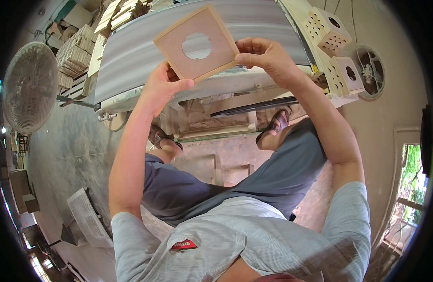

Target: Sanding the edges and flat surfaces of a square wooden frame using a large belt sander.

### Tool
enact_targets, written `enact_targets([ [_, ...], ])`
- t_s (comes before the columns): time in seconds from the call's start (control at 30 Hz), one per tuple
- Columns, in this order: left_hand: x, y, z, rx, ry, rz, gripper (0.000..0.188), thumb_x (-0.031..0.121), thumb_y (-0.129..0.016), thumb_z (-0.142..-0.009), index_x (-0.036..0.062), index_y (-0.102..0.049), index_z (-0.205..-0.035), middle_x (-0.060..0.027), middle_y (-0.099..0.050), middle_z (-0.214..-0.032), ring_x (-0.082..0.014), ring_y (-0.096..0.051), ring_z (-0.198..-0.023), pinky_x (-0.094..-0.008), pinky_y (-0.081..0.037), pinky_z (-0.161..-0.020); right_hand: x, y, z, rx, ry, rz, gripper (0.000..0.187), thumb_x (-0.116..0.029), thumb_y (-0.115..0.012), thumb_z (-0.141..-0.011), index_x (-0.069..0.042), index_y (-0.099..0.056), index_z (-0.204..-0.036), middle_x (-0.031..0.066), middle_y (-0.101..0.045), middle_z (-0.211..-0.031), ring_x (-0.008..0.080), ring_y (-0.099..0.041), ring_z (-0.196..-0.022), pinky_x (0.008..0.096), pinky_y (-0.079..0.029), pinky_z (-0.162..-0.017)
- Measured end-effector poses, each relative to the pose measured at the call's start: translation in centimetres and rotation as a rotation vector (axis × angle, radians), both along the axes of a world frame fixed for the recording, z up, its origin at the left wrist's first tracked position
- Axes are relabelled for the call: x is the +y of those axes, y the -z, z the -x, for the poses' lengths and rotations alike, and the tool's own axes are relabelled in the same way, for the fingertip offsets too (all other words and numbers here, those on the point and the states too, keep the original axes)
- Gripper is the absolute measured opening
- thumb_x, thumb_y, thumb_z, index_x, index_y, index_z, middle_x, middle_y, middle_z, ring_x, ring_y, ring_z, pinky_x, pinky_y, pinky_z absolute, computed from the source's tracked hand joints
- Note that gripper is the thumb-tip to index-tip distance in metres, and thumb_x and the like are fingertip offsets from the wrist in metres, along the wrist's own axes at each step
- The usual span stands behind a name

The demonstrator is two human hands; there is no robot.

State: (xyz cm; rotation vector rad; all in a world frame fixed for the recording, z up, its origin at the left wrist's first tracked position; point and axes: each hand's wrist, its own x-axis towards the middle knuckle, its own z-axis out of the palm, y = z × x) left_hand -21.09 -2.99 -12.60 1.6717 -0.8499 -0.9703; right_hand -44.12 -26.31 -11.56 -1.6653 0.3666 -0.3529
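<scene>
Between my hands, tilted above a wide grey streaked belt (132, 61), is a square wooden panel (173, 50). A large round hole with small notches is cut through its middle, and a paler wooden border runs along its edges. My left hand (165, 88) grips the near left corner, thumb on the face and fingers mostly hidden behind. At the right corner my right hand (265, 55) pinches the edge between thumb and fingers. Grey belt shows through the hole, and the panel looks raised off it.
Wooden boxes with holes (327, 29) stand right of the belt, with another box (346, 75) nearer. Stacked wood pieces (78, 54) and a large fan (31, 87) are at left. A dark bar (254, 107) lies below the belt's near edge. A round fan (370, 73) sits far right.
</scene>
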Motion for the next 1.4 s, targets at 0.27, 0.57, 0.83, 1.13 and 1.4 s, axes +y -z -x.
enact_targets([
  [0.27, -0.1, -1.1, 0.2, -0.025, 0.04, -0.014, 0.073, 0.015, -0.085, -0.091, 0.0055, -0.045, -0.151, -0.0037, -0.071, -0.119, -0.0081, -0.061, -0.089, -0.0222, -0.043, -0.064, -0.9, 0.6, 0.4, -0.076, 0.017, 0.001, 0.046, -0.028, -0.081, -0.097, 0.001, -0.073, -0.133, 0.0056, -0.076, -0.119, 0.0126, -0.067, -0.103, 0.0308, -0.054, -0.093],
  [0.57, 0.8, -1.3, -0.2, 0.049, 0.104, 0.025, 0.077, 0.016, -0.083, -0.095, 0.0079, -0.039, -0.158, -0.0041, -0.069, -0.104, -0.0076, -0.062, -0.084, -0.0219, -0.041, -0.06, -0.9, 1.1, -0.5, -0.055, 0.03, 0.019, 0.049, -0.031, -0.081, -0.097, 0.0, -0.073, -0.134, 0.0066, -0.076, -0.119, 0.0138, -0.067, -0.103, 0.0323, -0.055, -0.095],
  [0.83, 1.0, -1.1, 0.1, 0.009, -0.02, -0.001, 0.078, 0.029, -0.084, -0.095, 0.0112, -0.045, -0.159, 0.0018, -0.069, -0.108, -0.0061, -0.061, -0.089, -0.0223, -0.044, -0.065, -0.7, 1.2, -0.6, -0.026, 0.021, -0.02, 0.044, -0.024, -0.076, -0.102, 0.002, -0.069, -0.137, 0.0056, -0.074, -0.12, 0.0122, -0.064, -0.102, 0.0305, -0.053, -0.094],
  [1.13, -0.6, -0.1, -0.5, -0.004, -0.088, 0.027, 0.038, 0.024, -0.084, -0.096, 0.0022, -0.07, -0.124, -0.0027, -0.072, -0.107, -0.0124, -0.061, -0.092, -0.0295, -0.05, -0.084, -1.6, 2.1, -1.1, 0.028, -0.004, 0.12, 0.057, -0.031, -0.078, -0.099, 0.004, -0.063, -0.142, 0.0096, -0.074, -0.119, 0.0159, -0.066, -0.104, 0.0334, -0.054, -0.091],
  [1.4, -3.4, 2.6, -1.0, 0.036, -0.011, -0.006, 0.034, 0.033, -0.081, -0.097, 0.0093, -0.07, -0.119, 0.0053, -0.064, -0.098, -0.0086, -0.056, -0.087, -0.0297, -0.046, -0.077, -2.5, 4.4, -2.7, 0.147, 0.255, 0.239, 0.059, -0.04, -0.072, -0.101, 0.002, -0.064, -0.14, 0.0128, -0.076, -0.105, 0.0219, -0.07, -0.093, 0.0361, -0.055, -0.085],
])
